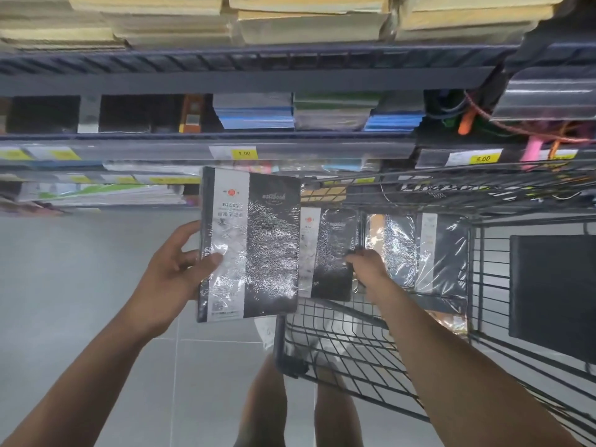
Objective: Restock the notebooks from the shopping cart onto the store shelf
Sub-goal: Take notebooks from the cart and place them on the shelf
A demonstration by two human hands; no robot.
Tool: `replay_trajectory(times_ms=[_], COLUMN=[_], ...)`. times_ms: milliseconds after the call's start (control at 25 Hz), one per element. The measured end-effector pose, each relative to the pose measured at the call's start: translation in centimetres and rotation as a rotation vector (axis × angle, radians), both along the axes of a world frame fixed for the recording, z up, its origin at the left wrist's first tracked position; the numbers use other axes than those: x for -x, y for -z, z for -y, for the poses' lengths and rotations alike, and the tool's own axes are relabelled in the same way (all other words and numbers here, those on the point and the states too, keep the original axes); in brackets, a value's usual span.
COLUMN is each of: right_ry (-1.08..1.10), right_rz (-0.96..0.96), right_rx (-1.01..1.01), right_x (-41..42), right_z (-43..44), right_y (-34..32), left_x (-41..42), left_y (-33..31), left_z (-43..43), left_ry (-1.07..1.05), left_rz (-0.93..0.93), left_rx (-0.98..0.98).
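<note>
We hold a wrapped notebook [248,246] in our left hand [174,269], thumb and fingers [188,229] pinching its left edge, in front of the shelf [245,80]. Our right hand [367,269] curls around a second notebook [332,253] inside the cart [280,343].

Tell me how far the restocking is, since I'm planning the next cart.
Done: cannot tell from the grey metal shelf. In hand: the left hand holds one plastic-wrapped black-and-white notebook; the right hand grips a second wrapped notebook in the black wire shopping cart. Left: at least two more wrapped notebooks lie there.
</note>
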State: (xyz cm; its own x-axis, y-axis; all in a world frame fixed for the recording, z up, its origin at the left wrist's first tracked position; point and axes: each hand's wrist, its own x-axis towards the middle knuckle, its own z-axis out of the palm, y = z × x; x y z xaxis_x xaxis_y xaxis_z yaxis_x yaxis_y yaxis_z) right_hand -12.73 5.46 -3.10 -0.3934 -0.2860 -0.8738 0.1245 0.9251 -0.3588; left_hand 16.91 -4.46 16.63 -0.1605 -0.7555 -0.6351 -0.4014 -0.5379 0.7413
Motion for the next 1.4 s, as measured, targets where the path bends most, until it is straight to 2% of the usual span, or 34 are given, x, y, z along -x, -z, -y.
replay_trajectory(times_ms=[200, 360, 600, 760, 1040, 1240, 1400], right_ry=[0.048, -0.011, -0.083, -0.054, 0.207, 0.406, 0.532], right_rz=[0.093, 0.156, 0.068, 0.013, -0.059, -0.162, -0.126], right_rx=[0.089, 0.112, 0.135, 0.13, 0.254, 0.472, 0.592], right_x=[0.4, -0.2, -0.1, 1.6, 3.3, 3.9, 4.5], right_z=[-0.5, 0.1, -0.8, -2.5, -6.0, -9.2, -11.7], right_y=[-1.7, -3.4, -9.4, -14.5, -24.1, -29.8, -32.8], left_x=[0.4, 0.1, 0.4, 0.5, 0.5, 2.1, 2.9], left_y=[-0.1, 0.1, -1.4, -3.3, -7.1, -11.0, -13.6], left_z=[0.1, 0.2, 0.5, 0.6, 1.1, 1.5, 1.1], left_ry=[0.004, 0.01, 0.042, 0.083, 0.206, 0.276, 0.286], left_rz=[-0.003, -0.025, -0.072, -0.066, -0.138, -0.235, -0.298], left_rx=[-0.009, -0.03, -0.062, -0.069, -0.079, -0.041, -0.023])
